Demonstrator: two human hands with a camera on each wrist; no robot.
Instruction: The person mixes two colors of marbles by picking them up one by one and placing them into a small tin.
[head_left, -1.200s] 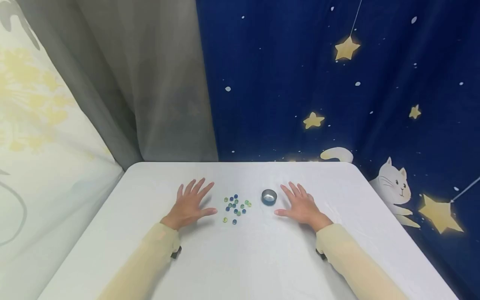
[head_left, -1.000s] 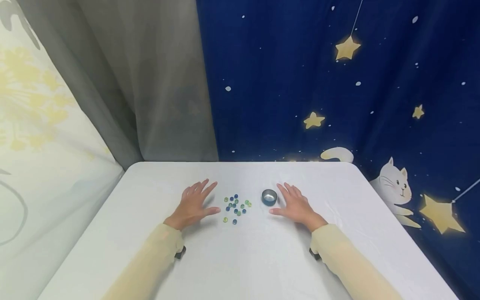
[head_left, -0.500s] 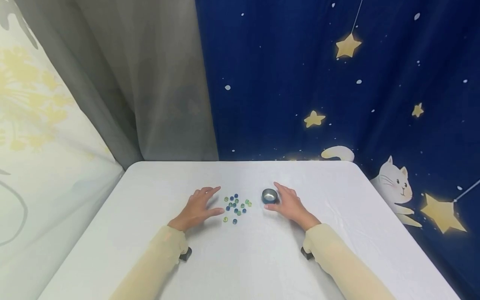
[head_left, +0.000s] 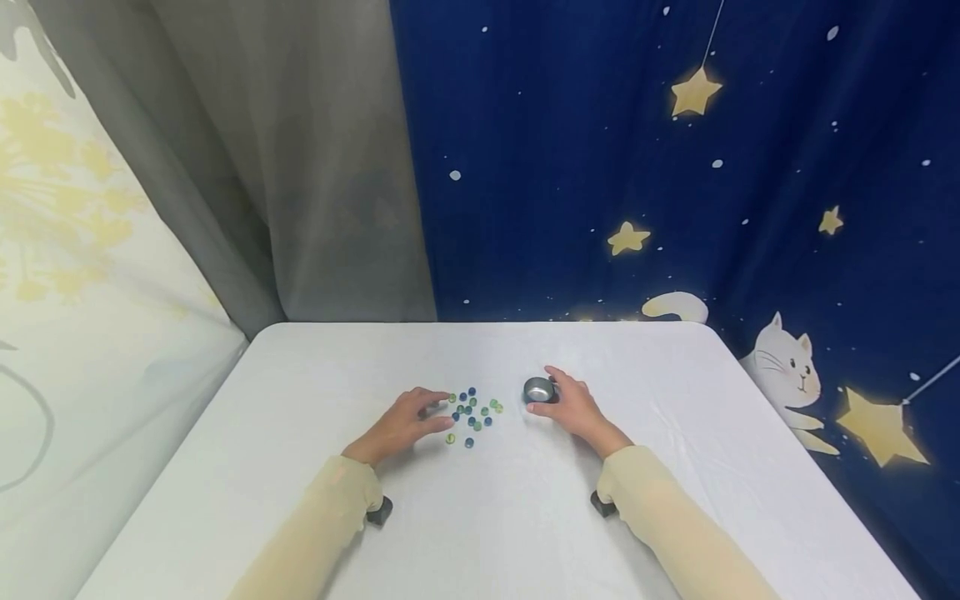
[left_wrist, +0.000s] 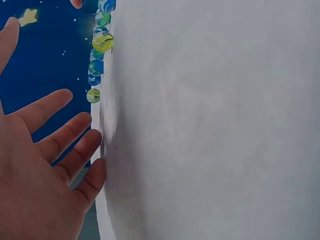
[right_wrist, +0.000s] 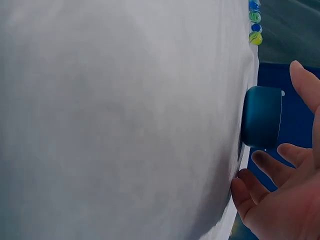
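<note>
1 small round blue metal cup (right_wrist: 262,117), upright on white-covered table (head_left: 480,533), silvery inside bottom showing | right hand (head_left: 576,410): spread wide around cup, gap visible | left hand (head_left: 403,423): spread wide beside blue, green and yellow glass marbles (head_left: 469,410), touch unclear

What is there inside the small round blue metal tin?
The small round blue metal tin shows only bare silvery metal inside, in the head view; its near wall covers its own inner face.

Left wrist view: hand (left_wrist: 45,172), top marble (left_wrist: 107,4) cut off.
</note>
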